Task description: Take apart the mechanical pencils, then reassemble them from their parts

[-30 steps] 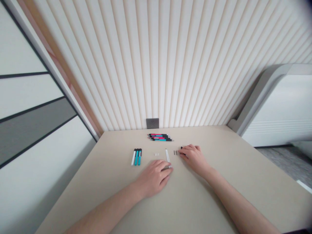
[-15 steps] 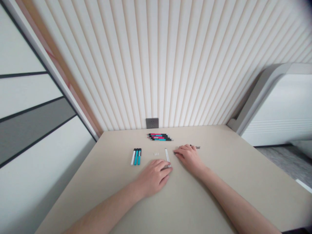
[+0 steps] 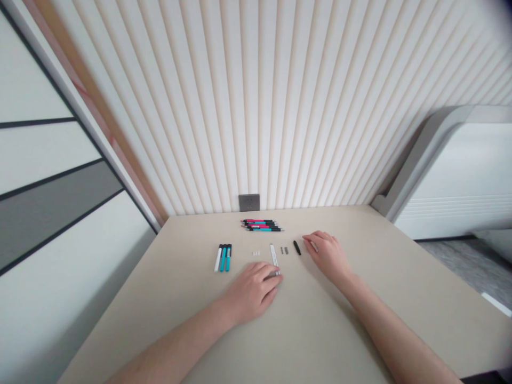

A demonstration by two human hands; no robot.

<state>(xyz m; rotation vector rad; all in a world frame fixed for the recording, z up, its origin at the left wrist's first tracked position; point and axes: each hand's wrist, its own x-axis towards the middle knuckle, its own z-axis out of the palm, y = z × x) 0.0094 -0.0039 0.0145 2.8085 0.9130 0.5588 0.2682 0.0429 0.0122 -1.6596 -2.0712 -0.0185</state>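
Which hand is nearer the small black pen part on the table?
Right. The right hand lies just to the right of the black pen part, not touching it; the left hand is farther away, below and to the left of it.

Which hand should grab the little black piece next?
Probably the right hand: it lies just beside the black piece, while the left hand sits farther off, at the end of the white strip.

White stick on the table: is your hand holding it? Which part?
Yes, it seems so: the fingertips of the left hand are on the lower end of the white pen barrel, which stays on the table.
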